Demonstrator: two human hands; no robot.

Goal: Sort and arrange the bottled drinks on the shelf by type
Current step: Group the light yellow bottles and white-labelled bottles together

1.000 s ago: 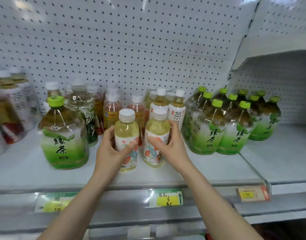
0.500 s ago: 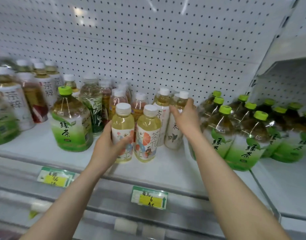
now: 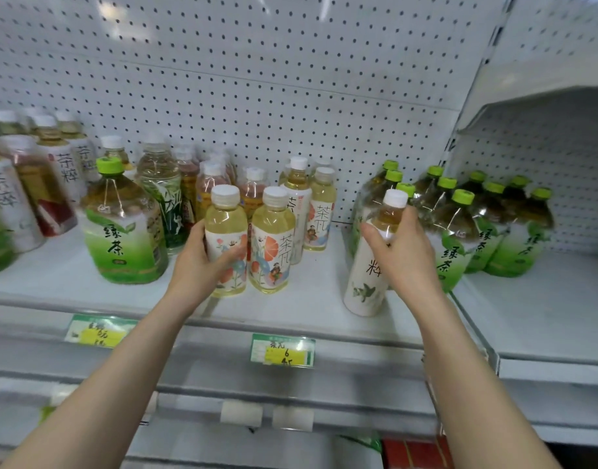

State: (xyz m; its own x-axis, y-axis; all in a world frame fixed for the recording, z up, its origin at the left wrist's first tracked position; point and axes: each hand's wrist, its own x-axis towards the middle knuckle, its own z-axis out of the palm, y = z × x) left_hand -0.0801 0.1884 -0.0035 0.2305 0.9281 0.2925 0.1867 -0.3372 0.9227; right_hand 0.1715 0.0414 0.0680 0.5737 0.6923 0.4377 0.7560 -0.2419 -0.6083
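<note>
My left hand (image 3: 203, 262) grips a small pale-yellow tea bottle with a floral label (image 3: 226, 228), standing at the shelf front. A matching floral bottle (image 3: 273, 242) stands right beside it, untouched. My right hand (image 3: 404, 255) holds a tall white-labelled tea bottle with a white cap (image 3: 368, 275), lifted and tilted in front of the green-capped bottles. A lone large green tea bottle (image 3: 121, 231) stands to the left. Behind the floral pair are two more white-capped bottles (image 3: 319, 211).
A cluster of several large green-capped green tea bottles (image 3: 467, 225) fills the right. Mixed white-capped bottles (image 3: 30, 184) crowd the left and back. White shelf (image 3: 311, 306) with price tags (image 3: 282, 350) on its front edge; pegboard wall (image 3: 257, 79) behind.
My right hand has pulled the tall white-labelled bottle out from the back row and brought it forward and to the right. My left hand stays on the floral bottle.
</note>
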